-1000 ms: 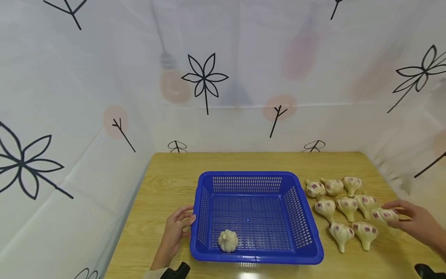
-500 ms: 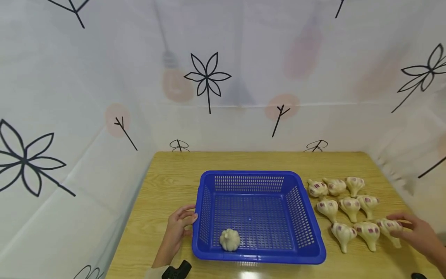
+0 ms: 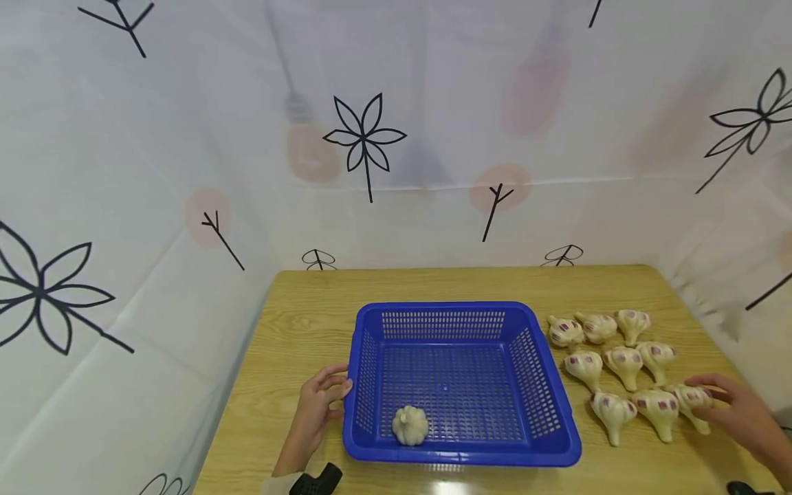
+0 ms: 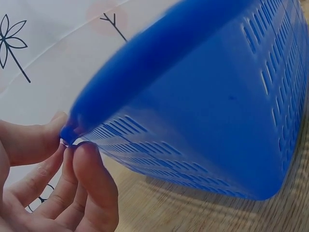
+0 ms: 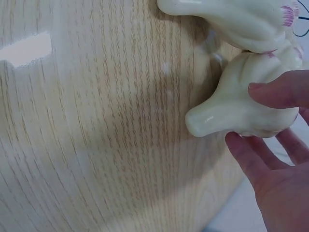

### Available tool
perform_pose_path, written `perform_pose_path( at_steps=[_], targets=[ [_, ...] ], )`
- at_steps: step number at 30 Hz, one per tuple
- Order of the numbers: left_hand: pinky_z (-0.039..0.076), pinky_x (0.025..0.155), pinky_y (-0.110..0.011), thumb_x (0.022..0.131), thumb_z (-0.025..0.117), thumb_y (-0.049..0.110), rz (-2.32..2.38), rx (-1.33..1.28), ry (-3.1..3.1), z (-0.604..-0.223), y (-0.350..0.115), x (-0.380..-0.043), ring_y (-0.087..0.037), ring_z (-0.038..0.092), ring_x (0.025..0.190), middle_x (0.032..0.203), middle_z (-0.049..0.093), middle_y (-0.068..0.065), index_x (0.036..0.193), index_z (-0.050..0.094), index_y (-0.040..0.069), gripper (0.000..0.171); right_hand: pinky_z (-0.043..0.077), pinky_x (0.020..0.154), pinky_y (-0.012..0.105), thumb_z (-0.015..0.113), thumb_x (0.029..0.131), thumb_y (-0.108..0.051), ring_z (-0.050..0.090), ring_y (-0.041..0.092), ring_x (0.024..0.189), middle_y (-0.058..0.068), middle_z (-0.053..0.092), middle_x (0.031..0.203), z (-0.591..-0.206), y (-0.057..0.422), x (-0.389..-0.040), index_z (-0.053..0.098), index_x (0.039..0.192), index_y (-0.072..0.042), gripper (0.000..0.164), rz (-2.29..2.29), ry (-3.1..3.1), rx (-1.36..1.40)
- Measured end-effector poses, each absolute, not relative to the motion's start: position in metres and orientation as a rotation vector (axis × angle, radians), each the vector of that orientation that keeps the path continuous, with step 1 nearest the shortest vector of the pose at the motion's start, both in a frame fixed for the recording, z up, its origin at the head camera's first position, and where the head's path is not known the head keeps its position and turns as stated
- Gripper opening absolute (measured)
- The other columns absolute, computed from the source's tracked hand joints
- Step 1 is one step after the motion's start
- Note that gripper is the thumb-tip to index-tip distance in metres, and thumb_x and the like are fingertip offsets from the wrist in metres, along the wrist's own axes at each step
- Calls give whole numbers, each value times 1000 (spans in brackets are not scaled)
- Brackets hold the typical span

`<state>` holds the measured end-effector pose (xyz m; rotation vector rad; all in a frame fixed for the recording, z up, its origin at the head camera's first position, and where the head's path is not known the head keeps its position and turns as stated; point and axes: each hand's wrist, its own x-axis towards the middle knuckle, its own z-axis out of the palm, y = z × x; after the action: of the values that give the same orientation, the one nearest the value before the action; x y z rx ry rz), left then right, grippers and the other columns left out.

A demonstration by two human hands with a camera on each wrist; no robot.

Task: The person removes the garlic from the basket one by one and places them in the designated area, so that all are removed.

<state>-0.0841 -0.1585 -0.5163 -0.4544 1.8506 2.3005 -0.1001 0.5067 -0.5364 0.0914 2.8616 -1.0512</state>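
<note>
A blue plastic basket (image 3: 460, 456) with slotted walls stands mid-table. My left hand (image 3: 314, 414) pinches its left rim; in the left wrist view the thumb lies above the rim (image 4: 145, 58) and fingers below. Inside, near the front left corner, sits one whitish garlic bulb (image 3: 410, 426). My right hand (image 3: 742, 416) holds a purple-marked garlic bulb (image 3: 688, 400) at the right end of the front row, its neck towards me. In the right wrist view the thumb is on top of this bulb (image 5: 236, 104), fingertips along its side, and it touches its neighbour (image 5: 236, 24).
Right of the basket, garlic bulbs lie in three rows: a back row (image 3: 599, 328), a middle row (image 3: 623, 364) and a front row (image 3: 657, 409). The wooden table (image 3: 309, 302) ends at a white patterned cloth (image 3: 433, 227) behind and at the sides.
My right hand has brought its garlic bulb nearer to me, from beside the middle row into the front row, and turned its neck towards me. The left hand stays on the basket rim.
</note>
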Motion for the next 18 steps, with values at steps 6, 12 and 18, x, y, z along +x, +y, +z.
perform_pose_path(
  at_steps=[6,12,18],
  targets=[
    [46,44,-27,82,68,3,2290,-446,1854,-516,-158,-84,-15,60,64,92,62,-9,122,54,-4,43,51,57,34,71,81,-7,40,63,95,-40,32,97,-534,511,-96,53,112,8,39,-1069,2867,42],
    [46,44,-27,83,68,4,2294,-438,1843,-515,-158,-85,-15,60,64,92,62,-8,124,53,-4,44,29,82,66,74,77,-4,40,36,103,-45,27,98,-521,504,-99,54,107,8,37,-1017,3019,-170],
    [46,44,-27,84,68,6,2291,-443,1846,-515,-159,-84,-14,60,66,92,63,-7,125,53,-2,45,35,66,67,72,82,-10,39,50,103,20,55,113,-489,476,-114,51,112,13,43,-789,3036,-201]
  ],
)
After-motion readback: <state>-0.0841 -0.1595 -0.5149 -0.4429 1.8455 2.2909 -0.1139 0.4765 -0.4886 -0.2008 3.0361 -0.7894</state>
